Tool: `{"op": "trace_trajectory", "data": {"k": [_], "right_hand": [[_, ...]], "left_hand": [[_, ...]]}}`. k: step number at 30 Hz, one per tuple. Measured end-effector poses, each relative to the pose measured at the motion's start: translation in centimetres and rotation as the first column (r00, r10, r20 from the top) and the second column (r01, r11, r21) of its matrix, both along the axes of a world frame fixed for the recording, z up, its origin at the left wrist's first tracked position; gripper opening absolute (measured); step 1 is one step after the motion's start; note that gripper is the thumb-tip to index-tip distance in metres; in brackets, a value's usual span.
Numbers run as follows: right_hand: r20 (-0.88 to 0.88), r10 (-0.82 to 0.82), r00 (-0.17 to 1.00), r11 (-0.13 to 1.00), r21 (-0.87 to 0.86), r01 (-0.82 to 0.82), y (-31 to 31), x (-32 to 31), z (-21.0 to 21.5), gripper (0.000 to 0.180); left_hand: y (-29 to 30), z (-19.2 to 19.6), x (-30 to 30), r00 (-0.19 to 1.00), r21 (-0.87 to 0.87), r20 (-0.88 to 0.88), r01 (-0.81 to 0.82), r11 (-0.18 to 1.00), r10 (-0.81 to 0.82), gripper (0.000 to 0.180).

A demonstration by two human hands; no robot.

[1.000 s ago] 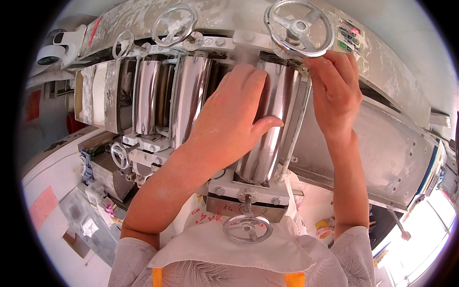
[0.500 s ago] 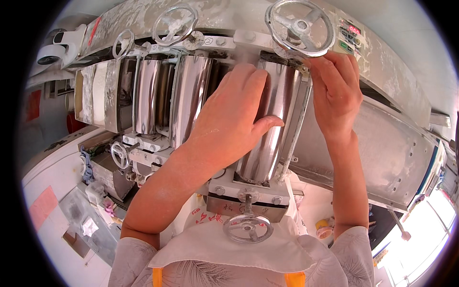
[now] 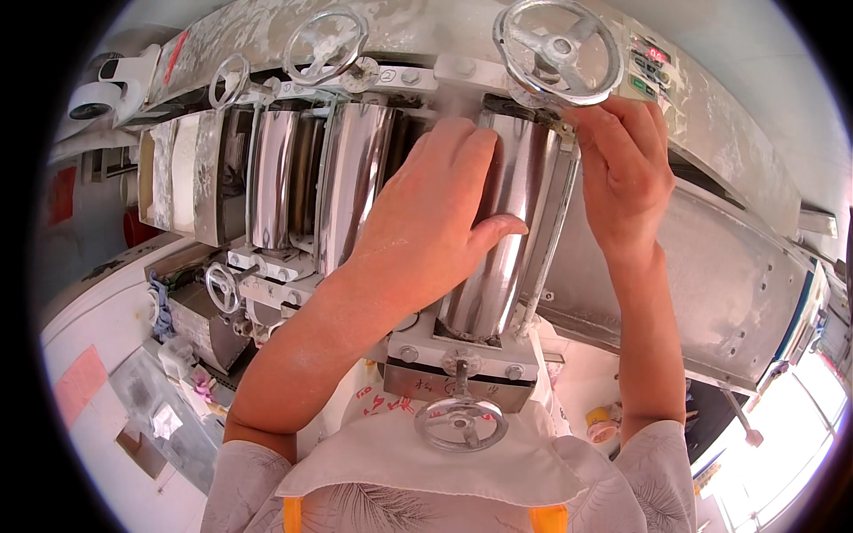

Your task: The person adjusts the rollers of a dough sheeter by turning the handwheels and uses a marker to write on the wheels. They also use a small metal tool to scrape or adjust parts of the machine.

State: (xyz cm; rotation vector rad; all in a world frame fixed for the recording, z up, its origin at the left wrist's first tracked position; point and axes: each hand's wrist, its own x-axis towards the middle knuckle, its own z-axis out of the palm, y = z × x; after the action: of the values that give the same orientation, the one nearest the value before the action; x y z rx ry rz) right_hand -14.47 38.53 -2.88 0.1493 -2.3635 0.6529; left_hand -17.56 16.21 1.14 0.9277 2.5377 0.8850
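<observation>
My left hand point(image 3: 433, 200) lies over the polished steel roller point(image 3: 498, 266) at the middle of a machine. Its thumb is stretched across the roller, and its fingers reach down the roller's left side, where their tips are partly hidden. At the roller's far right end, just under a large metal handwheel point(image 3: 560, 49), is my right hand point(image 3: 629, 173). Its fingers are curled together at a small bracket point(image 3: 566, 131). Whatever lies between those fingertips is hidden.
Two more steel rollers point(image 3: 353, 178) stand to the left, beside smaller handwheels point(image 3: 325, 44). A near handwheel point(image 3: 460, 424) sticks out toward my apron point(image 3: 426, 471). To the right is a broad metal panel point(image 3: 675, 275), with a control panel point(image 3: 651, 71) above it.
My right fingertips have shifted slightly left under the large handwheel. The lit display on the control panel looks different. My left hand has stayed in place.
</observation>
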Motion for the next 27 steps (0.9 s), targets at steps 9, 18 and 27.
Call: {"op": "trace_trajectory", "data": {"k": [9, 18, 27], "right_hand": [[-0.022, 0.018, 1.0, 1.0, -0.017, -0.018, 0.07, -0.13, 0.2, 0.032], [-0.001, 0.019, 1.0, 1.0, -0.007, -0.019, 0.11, 0.4, -0.1, 0.032], [-0.024, 0.014, 1.0, 1.0, -0.025, -0.015, 0.07, -0.19, -0.19, 0.032]], "left_hand": [[0.02, -0.11, 0.06, 1.0, 0.005, -0.009, -0.003, 1.0, 0.003, 0.08], [0.03, -0.03, 0.03, 1.0, 0.004, 0.008, -0.004, 1.0, 0.004, 0.079], [0.0, -0.08, 0.0, 1.0, 0.011, 0.007, 0.003, 1.0, -0.003, 0.079]]}}
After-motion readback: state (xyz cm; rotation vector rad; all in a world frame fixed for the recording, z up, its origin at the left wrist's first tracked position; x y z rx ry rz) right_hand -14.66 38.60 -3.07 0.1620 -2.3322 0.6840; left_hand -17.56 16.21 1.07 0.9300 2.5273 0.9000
